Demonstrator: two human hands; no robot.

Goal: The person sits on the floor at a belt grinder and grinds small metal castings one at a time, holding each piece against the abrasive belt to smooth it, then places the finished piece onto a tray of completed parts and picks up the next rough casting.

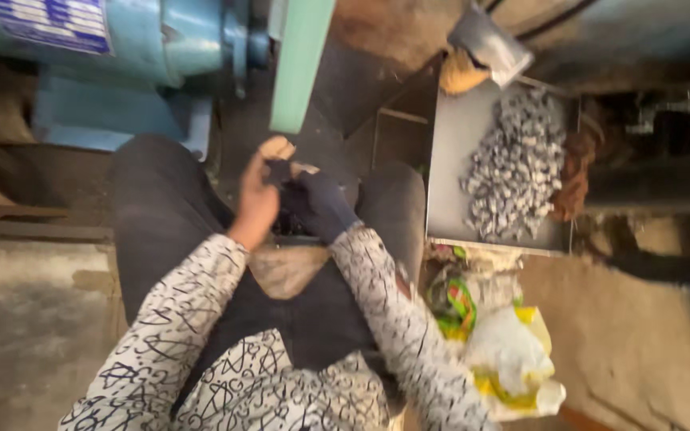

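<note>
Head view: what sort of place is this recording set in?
Probably a small metalworking workshop. A blue motor housing sits ahead, a grey tray holds a heap of small silvery metal parts, and the person works seated, bare left hand and dark-gloved right hand together.

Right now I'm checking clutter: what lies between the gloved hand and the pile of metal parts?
Head view: person's knee, then tray floor bare.

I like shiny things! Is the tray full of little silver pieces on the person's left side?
No, the tray with silver pieces sits to the person's right.
</note>
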